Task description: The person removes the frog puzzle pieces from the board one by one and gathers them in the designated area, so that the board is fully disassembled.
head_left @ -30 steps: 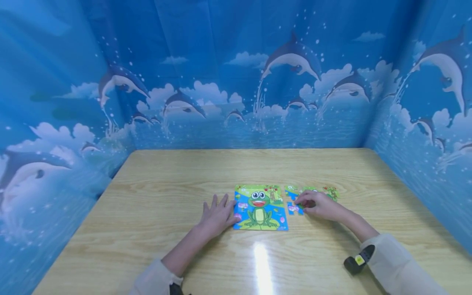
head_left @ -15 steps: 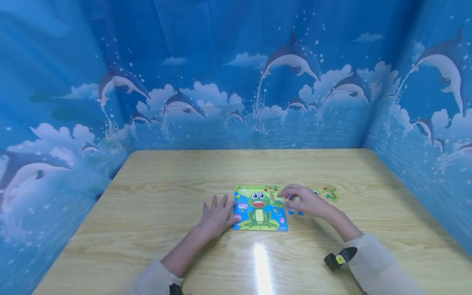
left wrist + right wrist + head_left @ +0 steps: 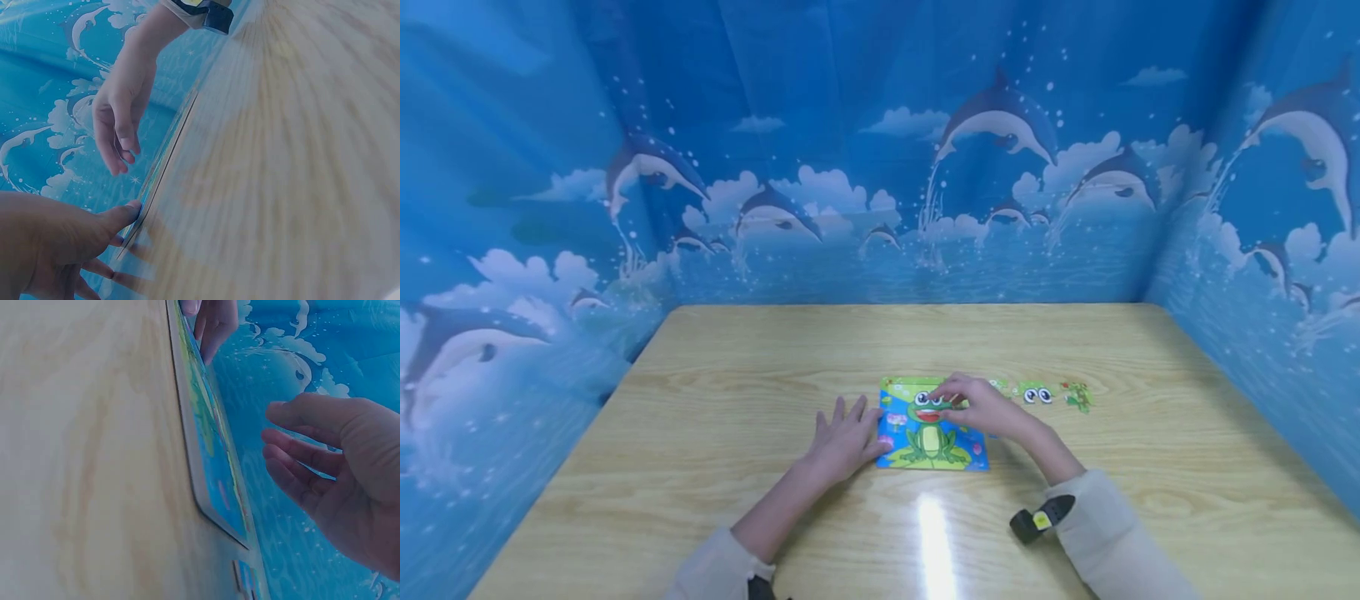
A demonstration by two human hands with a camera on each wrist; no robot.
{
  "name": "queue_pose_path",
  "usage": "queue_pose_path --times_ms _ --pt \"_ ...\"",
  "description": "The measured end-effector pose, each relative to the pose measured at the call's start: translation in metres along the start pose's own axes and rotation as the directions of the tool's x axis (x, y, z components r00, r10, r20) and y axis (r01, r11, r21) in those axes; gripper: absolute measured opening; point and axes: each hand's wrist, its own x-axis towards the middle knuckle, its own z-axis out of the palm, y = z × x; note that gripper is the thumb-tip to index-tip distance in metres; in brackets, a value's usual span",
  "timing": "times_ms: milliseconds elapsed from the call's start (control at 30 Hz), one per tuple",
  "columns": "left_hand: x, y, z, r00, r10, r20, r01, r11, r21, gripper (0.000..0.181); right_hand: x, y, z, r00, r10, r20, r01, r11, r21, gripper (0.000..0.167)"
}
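Note:
A frog jigsaw board (image 3: 931, 443) lies flat on the table in the head view. My left hand (image 3: 842, 442) rests at its left edge with fingers spread, and in the left wrist view the thumb (image 3: 122, 215) touches that edge. Above the board's upper right part hovers my right hand (image 3: 988, 410). Its fingers are loosely bent, and the right wrist view shows a gap between thumb and fingers (image 3: 300, 456) with nothing held. Right of the board lie loose jigsaw pieces: one with frog eyes (image 3: 1037, 395) and one with a tree (image 3: 1078, 397). My right hand partly hides others.
The wooden table (image 3: 760, 358) reaches back to a blue dolphin curtain (image 3: 820, 167), which also closes in both sides. A bright light reflection (image 3: 935, 542) falls on the table in front of the board.
My right hand has moved left from the loose pieces to over the board, uncovering the eye piece. My left hand has stayed at the board's left edge.

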Motion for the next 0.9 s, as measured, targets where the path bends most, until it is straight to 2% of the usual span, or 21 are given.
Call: queue_pose_path --times_ms 233,633,900 --pt "0.001 0.001 0.001 1.0 0.01 -0.005 -0.01 1.0 0.002 0.06 0.0 0.006 0.005 0.997 0.072 0.023 -0.072 0.997 -0.018 0.029" --pt "0.0 0.001 0.0 1.0 0.002 -0.003 -0.002 1.0 -0.002 0.059 0.0 0.007 0.013 0.994 0.086 0.06 -0.076 0.984 -0.164 0.033" --pt "-0.001 0.001 -0.001 1.0 0.002 -0.003 -0.002 1.0 -0.009 0.06 0.001 0.008 0.017 0.994 0.095 0.057 -0.084 0.98 -0.182 0.035"
